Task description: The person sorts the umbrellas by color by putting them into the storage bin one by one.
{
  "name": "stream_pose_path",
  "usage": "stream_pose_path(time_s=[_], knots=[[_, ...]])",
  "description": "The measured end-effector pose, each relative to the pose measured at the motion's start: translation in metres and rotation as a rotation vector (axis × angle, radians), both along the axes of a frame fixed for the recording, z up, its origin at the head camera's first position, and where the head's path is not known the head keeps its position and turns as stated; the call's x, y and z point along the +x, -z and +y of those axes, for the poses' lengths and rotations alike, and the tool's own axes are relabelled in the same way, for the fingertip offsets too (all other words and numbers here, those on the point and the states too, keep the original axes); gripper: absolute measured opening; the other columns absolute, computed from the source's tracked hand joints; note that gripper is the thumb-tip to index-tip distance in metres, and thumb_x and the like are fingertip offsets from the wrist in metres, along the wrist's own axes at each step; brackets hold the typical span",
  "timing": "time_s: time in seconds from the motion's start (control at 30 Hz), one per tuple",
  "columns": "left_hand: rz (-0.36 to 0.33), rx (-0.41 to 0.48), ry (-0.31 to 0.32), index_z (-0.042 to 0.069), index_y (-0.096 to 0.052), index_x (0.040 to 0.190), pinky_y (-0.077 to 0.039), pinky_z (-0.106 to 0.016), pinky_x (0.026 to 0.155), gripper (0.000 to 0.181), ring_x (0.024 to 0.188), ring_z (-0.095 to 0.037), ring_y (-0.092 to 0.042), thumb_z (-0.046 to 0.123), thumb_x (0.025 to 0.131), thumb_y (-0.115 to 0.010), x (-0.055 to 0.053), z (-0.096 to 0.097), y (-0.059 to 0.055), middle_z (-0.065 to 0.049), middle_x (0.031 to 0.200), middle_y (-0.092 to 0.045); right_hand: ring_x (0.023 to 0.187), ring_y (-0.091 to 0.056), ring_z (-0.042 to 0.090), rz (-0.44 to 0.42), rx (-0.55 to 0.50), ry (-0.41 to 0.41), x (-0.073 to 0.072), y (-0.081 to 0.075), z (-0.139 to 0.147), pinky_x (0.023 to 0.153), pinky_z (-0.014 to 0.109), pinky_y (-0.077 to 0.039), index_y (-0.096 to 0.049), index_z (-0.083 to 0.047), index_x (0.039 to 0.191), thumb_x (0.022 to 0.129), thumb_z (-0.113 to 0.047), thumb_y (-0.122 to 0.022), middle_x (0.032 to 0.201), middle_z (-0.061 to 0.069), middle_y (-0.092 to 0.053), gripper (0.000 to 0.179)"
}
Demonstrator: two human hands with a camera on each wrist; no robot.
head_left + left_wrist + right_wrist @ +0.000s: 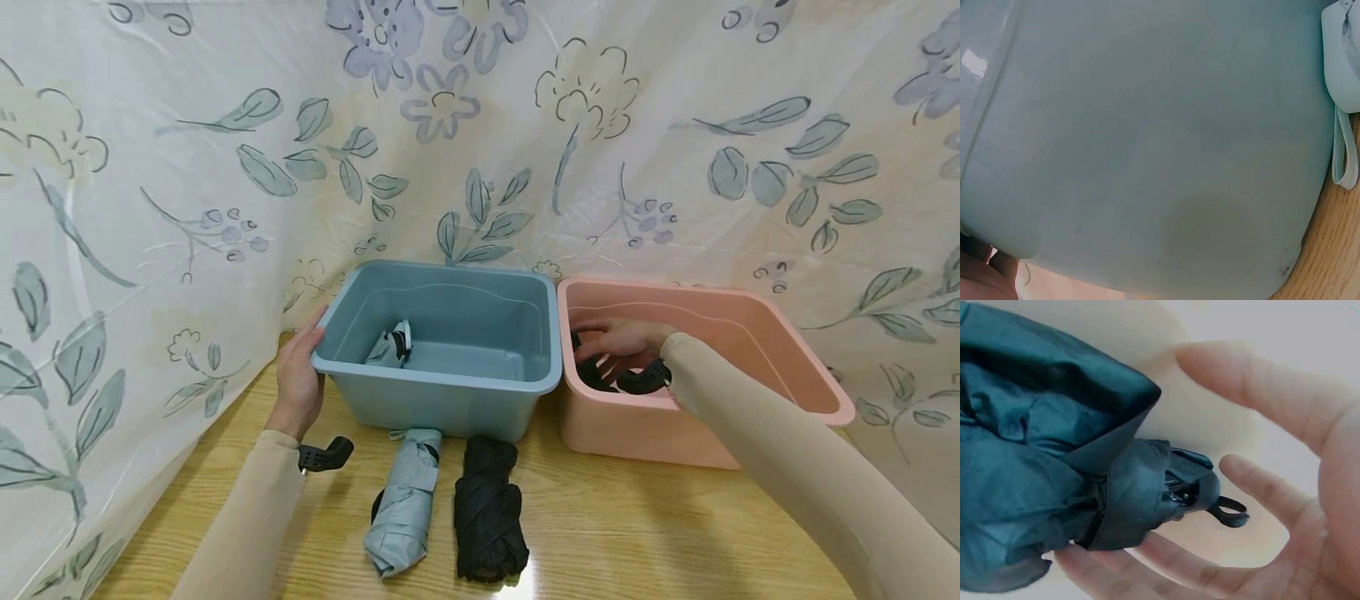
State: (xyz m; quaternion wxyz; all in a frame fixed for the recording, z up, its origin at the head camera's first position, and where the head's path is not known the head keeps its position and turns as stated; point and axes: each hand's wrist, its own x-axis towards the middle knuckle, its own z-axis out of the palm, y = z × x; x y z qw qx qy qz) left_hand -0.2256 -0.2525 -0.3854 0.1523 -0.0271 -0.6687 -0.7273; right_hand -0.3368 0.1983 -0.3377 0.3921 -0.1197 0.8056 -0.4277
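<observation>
Inside the pink bin [795, 358], at its left end, my right hand [626, 340] reaches around a dark folded umbrella [1116, 494]. In the right wrist view, the fingers [1191, 575] pass under the umbrella near its handle end, while the thumb [1229, 369] stands apart from it. A small wrist loop hangs from that end. My left hand [298, 375] holds the left rim of the blue bin [442, 379]. A grey-blue folded umbrella [387, 348] lies partly visible inside the blue bin. Most of the left fingers are out of the left wrist view.
On the wooden table [615, 533], in front of the blue bin, lie a light grey-blue folded umbrella [405, 504] and a black folded umbrella [489, 512]. Both bins stand side by side against a floral sheet [480, 167], which also hangs along the left side.
</observation>
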Motion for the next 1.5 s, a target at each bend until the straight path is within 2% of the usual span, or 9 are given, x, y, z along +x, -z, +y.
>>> stream_pose_path(time_s=[0.13, 0.3, 0.5, 0.7, 0.87, 1.03, 1.13, 1.3, 1.5], knots=[[-0.007, -0.006, -0.001, 0.004, -0.029, 0.159, -0.019, -0.048, 0.122, 0.051, 0.152, -0.025, -0.023, 0.021, 0.111, -0.025, 0.0, 0.002, 0.0, -0.007, 0.166, -0.026, 0.109, -0.059, 0.038, -0.012, -0.018, 0.027, 0.003, -0.005, 0.002, 0.092, 0.052, -0.052, -0.023, -0.009, 0.16, 0.097, -0.02, -0.065, 0.149, 0.024, -0.041, 0.076], [-0.001, 0.003, -0.004, 0.004, -0.029, 0.159, -0.019, -0.047, 0.122, 0.05, 0.152, -0.025, -0.023, 0.02, 0.111, -0.026, -0.001, 0.002, 0.0, -0.008, 0.166, -0.026, 0.125, -0.053, 0.047, 0.038, -0.064, 0.024, 0.006, -0.013, 0.003, 0.098, 0.055, -0.05, -0.024, -0.011, 0.161, 0.098, -0.018, -0.066, 0.153, 0.022, -0.042, 0.076], [-0.005, 0.008, -0.01, 0.002, -0.028, 0.159, -0.018, -0.047, 0.122, 0.051, 0.152, -0.025, -0.023, 0.02, 0.111, -0.026, 0.0, 0.001, 0.0, -0.008, 0.166, -0.026, 0.133, -0.048, 0.045, 0.084, -0.068, 0.003, 0.013, -0.022, 0.005, 0.1, 0.058, -0.048, -0.023, -0.014, 0.162, 0.097, -0.018, -0.068, 0.157, 0.02, -0.039, 0.079], [0.001, 0.01, -0.007, 0.002, -0.028, 0.159, -0.018, -0.047, 0.122, 0.051, 0.152, -0.025, -0.023, 0.019, 0.111, -0.026, -0.001, 0.0, 0.001, -0.008, 0.166, -0.026, 0.138, -0.043, 0.044, 0.153, -0.073, -0.038, 0.03, -0.038, 0.01, 0.104, 0.056, -0.045, -0.023, -0.013, 0.162, 0.097, -0.022, -0.069, 0.161, 0.019, -0.033, 0.08], [0.008, 0.01, -0.013, 0.003, -0.03, 0.158, -0.018, -0.046, 0.123, 0.05, 0.152, -0.024, -0.023, 0.018, 0.111, -0.026, -0.001, 0.0, 0.002, -0.008, 0.166, -0.026, 0.137, -0.045, 0.042, 0.208, -0.101, -0.052, 0.046, -0.05, 0.014, 0.103, 0.051, -0.048, -0.027, -0.014, 0.161, 0.096, -0.024, -0.071, 0.161, 0.018, -0.033, 0.079], [0.009, 0.009, -0.015, 0.002, -0.03, 0.158, -0.018, -0.046, 0.123, 0.05, 0.152, -0.025, -0.023, 0.018, 0.111, -0.026, -0.001, 0.0, 0.002, -0.009, 0.166, -0.026, 0.134, -0.05, 0.035, 0.304, -0.136, -0.05, 0.065, -0.059, 0.017, 0.102, 0.048, -0.049, -0.031, -0.023, 0.16, 0.096, -0.026, -0.071, 0.156, 0.01, -0.043, 0.075], [0.015, 0.012, -0.014, 0.0, -0.029, 0.158, -0.018, -0.046, 0.123, 0.051, 0.152, -0.025, -0.023, 0.017, 0.11, -0.026, -0.001, 0.0, 0.002, -0.01, 0.166, -0.026, 0.132, -0.051, 0.036, 0.375, -0.159, -0.045, 0.08, -0.064, 0.016, 0.098, 0.044, -0.052, -0.037, -0.028, 0.157, 0.096, -0.025, -0.072, 0.151, 0.006, -0.049, 0.071], [0.026, 0.011, -0.01, -0.002, -0.027, 0.158, -0.017, -0.046, 0.123, 0.051, 0.152, -0.025, -0.022, 0.017, 0.11, -0.026, -0.001, 0.0, 0.003, -0.013, 0.166, -0.024, 0.132, -0.052, 0.035, 0.465, -0.181, -0.052, 0.107, -0.073, 0.013, 0.097, 0.04, -0.053, -0.044, -0.033, 0.153, 0.095, -0.026, -0.074, 0.149, -0.001, -0.051, 0.065], [0.031, 0.007, -0.008, -0.001, -0.028, 0.158, -0.017, -0.046, 0.123, 0.051, 0.152, -0.025, -0.022, 0.017, 0.111, -0.026, 0.0, 0.0, 0.003, -0.012, 0.166, -0.024, 0.13, -0.055, 0.029, 0.559, -0.186, -0.022, 0.138, -0.083, 0.011, 0.095, 0.038, -0.054, -0.05, -0.033, 0.149, 0.096, -0.025, -0.072, 0.145, -0.004, -0.055, 0.059]])
